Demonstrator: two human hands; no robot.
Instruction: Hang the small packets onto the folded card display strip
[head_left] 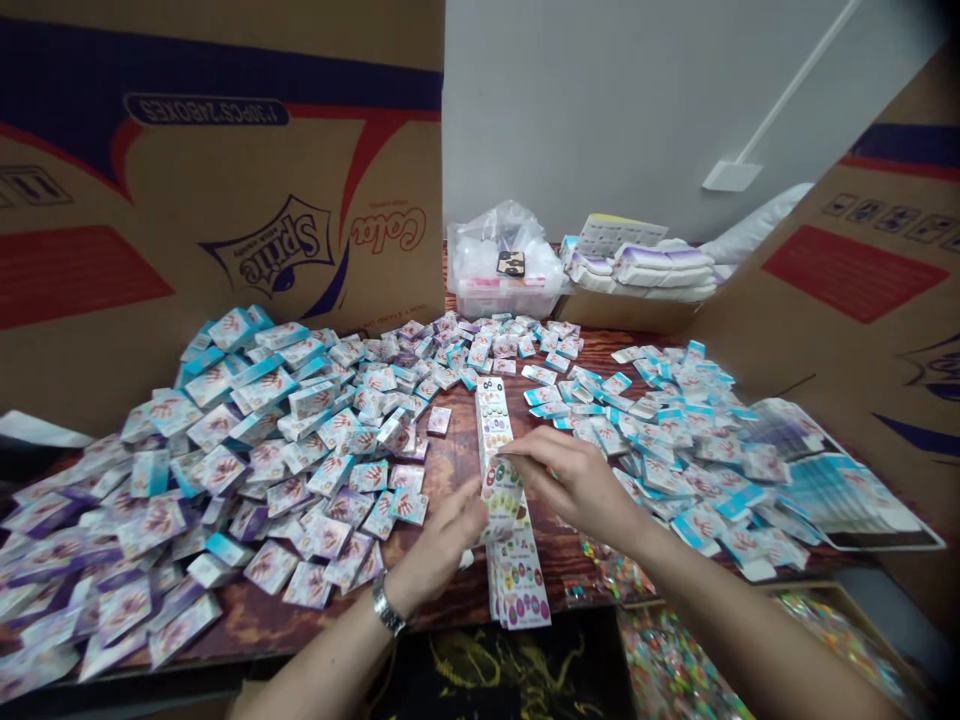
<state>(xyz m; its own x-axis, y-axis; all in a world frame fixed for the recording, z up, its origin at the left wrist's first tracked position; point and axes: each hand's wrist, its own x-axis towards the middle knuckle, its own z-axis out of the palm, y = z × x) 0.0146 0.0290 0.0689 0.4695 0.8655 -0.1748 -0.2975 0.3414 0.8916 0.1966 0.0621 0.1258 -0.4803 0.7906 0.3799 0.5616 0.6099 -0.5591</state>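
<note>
A long stack of sticker sheets (523, 578), printed with rows of small colourful pictures, lies lengthwise on the dark reddish table in front of me. One sticker sheet (501, 492) is raised over the middle of the stack. My right hand (574, 478) pinches its upper edge between thumb and fingers. From the other side my left hand (448, 538), with a metal watch on the wrist, closes on the lower left edge of this sheet; its fingertips are slightly blurred. A single small box (439, 421) lies left of the stack.
Small filled boxes (292, 450) form a big heap on the left. Flattened-looking blue-white boxes (675, 440) spread on the right. Behind stand a clear plastic tub (510, 290) and a carton (630, 308); tall cardboard boxes (225, 170) flank the table. Colourful small packets (675, 660) sit below right.
</note>
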